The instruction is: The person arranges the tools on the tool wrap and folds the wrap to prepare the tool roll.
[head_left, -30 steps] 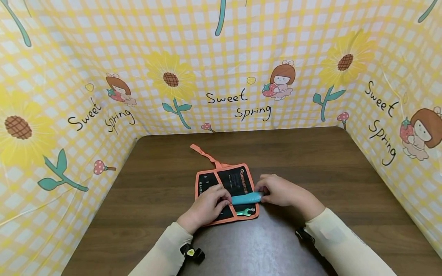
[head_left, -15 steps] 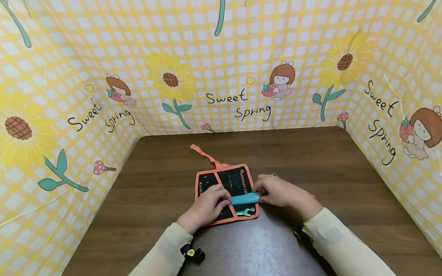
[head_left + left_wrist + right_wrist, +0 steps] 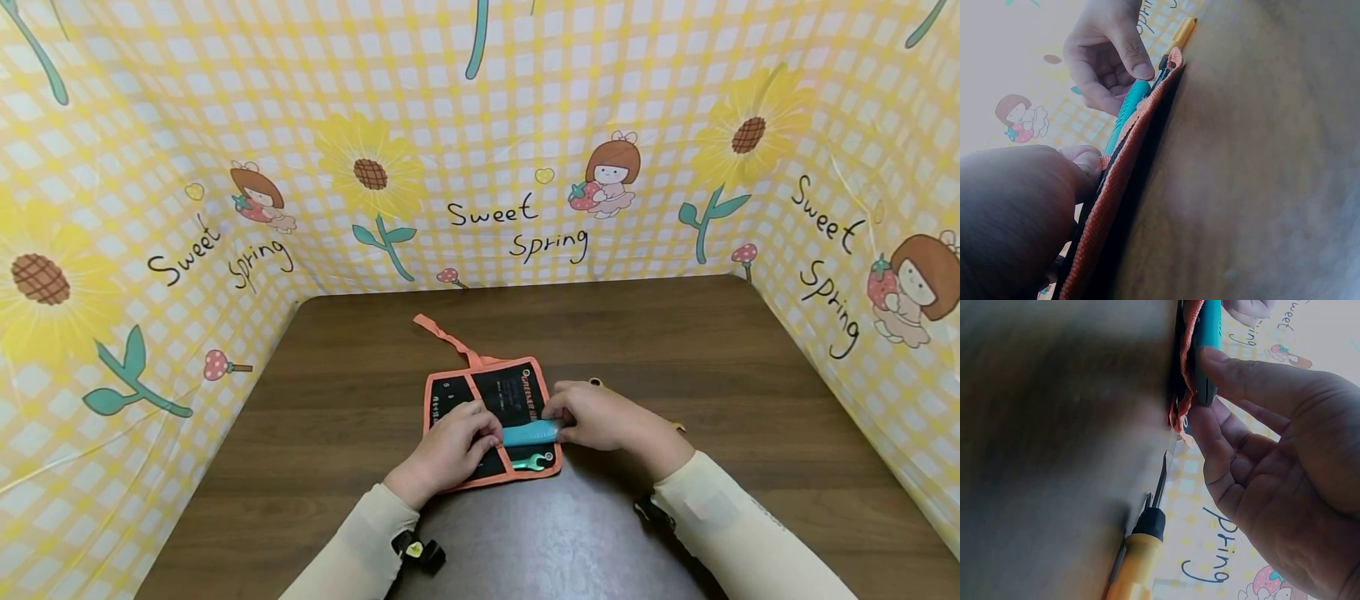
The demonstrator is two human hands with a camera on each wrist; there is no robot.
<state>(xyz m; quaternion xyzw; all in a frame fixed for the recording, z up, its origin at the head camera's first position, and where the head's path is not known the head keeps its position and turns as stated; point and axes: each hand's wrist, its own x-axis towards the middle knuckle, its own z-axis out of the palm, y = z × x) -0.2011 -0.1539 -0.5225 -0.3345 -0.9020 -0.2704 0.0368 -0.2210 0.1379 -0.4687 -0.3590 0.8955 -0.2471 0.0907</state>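
Pinching the end of the turquoise tool (image 3: pixel 529 433) over the black pouch (image 3: pixel 516 398) with the right hand (image 3: pixel 603 415), and the orange strip (image 3: pixel 474 387) with the left hand (image 3: pixel 450 446), with possible danger of catching on this strip if pushed crookedly.

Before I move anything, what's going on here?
A person's left hand pinches the inner orange band of an open pouch, while the right hand pinches one end of a blue tool lying across it. The left hand hides the tool's other end. A green wrench shows past the band, and a yellow screwdriver lies by the right hand.
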